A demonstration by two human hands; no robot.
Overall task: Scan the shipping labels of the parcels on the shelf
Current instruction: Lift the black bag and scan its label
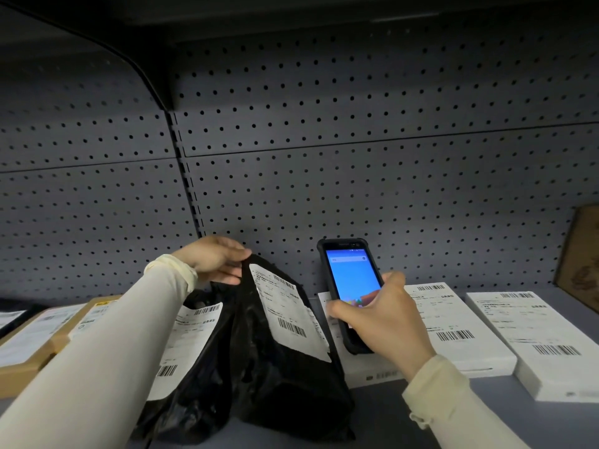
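My left hand [212, 259] pinches the top edge of a black plastic parcel bag [285, 367] and tilts it upright, so its white shipping label [288, 306] faces me. A second black bag [191, 361] with its own label lies just left of it, partly under my left sleeve. My right hand [382, 315] grips a black handheld scanner [351, 280] with a lit blue screen, held upright just right of the raised bag. Two white boxes [453, 325] [544, 341] with labels lie flat on the shelf to the right.
Brown cardboard boxes [42, 335] with labels lie at the left of the grey shelf [382, 413]. A cardboard piece [580, 260] leans against the perforated back panel [356, 176] at the far right. A dark shelf sits overhead.
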